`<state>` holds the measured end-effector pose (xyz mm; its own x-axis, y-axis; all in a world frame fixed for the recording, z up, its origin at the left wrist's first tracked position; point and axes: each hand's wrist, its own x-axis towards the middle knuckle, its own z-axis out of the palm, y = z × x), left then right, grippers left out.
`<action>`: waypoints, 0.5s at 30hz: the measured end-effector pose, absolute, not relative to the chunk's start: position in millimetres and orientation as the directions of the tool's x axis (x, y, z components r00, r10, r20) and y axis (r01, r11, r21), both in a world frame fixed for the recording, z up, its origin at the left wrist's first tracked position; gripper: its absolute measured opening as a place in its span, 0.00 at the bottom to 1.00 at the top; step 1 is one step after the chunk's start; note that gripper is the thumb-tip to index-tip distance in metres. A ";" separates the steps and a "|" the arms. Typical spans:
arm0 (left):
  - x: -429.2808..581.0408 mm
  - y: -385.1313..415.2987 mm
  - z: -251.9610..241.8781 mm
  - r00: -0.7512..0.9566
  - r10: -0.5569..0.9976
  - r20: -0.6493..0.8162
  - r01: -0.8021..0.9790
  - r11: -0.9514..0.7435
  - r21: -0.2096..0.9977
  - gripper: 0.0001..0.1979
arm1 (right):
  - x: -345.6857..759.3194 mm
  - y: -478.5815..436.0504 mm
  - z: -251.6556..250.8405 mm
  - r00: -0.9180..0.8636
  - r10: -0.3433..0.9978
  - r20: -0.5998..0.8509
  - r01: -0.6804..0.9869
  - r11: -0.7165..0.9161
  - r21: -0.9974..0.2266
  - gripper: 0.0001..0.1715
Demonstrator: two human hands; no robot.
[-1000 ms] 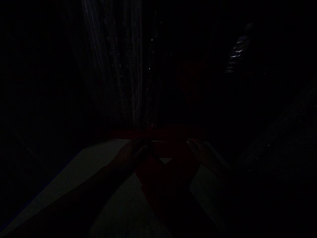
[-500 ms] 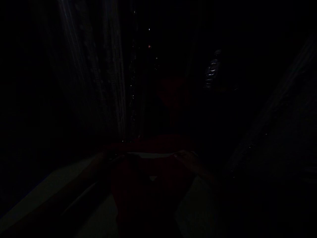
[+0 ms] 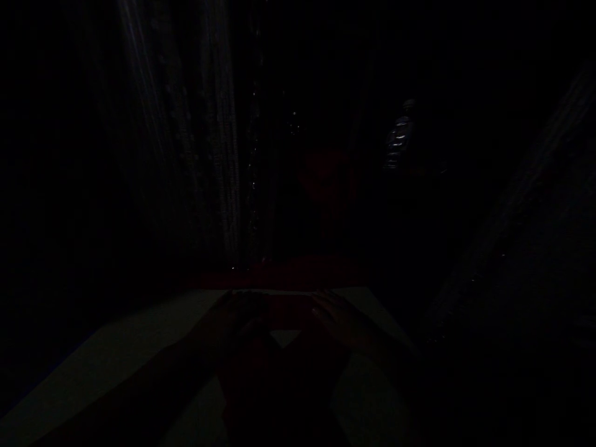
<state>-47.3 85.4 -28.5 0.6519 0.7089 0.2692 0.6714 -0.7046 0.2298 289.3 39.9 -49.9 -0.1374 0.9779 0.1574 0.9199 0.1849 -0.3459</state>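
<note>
The picture is very dark. A dark red piece of cloth lies spread on a pale tabletop, and a small pale triangle shows within its upper part. My left hand rests on the cloth's upper left, its fingers stretched out toward the middle. On the upper right lies my right hand, fingers extended and apart, pointing inward. Both hands seem flat on the fabric; neither visibly grips it. Shadow hides finer detail of the fingers and the cloth's lower end.
Beyond the table's far edge is another dim red patch, too dark to identify. A ridged, shiny shape like a clear plastic bottle stands at the back right. Faintly streaked, curtain-like material hangs on the left.
Both hands have moved inward from the cloth's upper side corners and now lie flatter on it. More pale tabletop shows at each side, and the triangle looks larger.
</note>
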 end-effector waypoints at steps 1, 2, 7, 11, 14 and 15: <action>-48.7 85.1 -28.0 0.644 0.703 0.301 0.658 -0.710 0.249 0.28 | 291.2 40.2 -50.3 -0.143 0.976 0.165 0.912 0.195 -0.361 0.42; -50.1 84.3 -26.2 0.634 0.697 0.335 0.642 -0.716 0.273 0.27 | 293.1 40.5 -51.1 -0.149 0.973 0.174 0.905 0.205 -0.374 0.42; -52.6 73.6 -5.2 0.570 0.714 0.407 0.544 -0.699 0.464 0.26 | 298.3 45.4 -62.6 -0.147 0.954 0.261 0.879 0.247 -0.408 0.43; -51.0 68.3 3.3 0.527 0.756 0.388 0.533 -0.649 0.543 0.24 | 302.6 47.0 -69.0 -0.154 0.945 0.289 0.868 0.269 -0.418 0.42; -49.8 71.1 0.7 0.546 0.735 0.401 0.543 -0.676 0.498 0.21 | 309.3 40.0 -62.3 -0.139 0.948 0.286 0.868 0.256 -0.426 0.39; -49.2 72.6 -0.8 0.552 0.732 0.398 0.546 -0.679 0.491 0.20 | 310.6 37.1 -58.1 -0.136 0.943 0.304 0.871 0.260 -0.417 0.37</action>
<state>-49.2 72.6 -0.8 0.5524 0.7322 0.3983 0.5459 -0.6789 0.4910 310.6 37.1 -58.1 -0.1363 0.9429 0.3040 0.8711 0.2602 -0.4166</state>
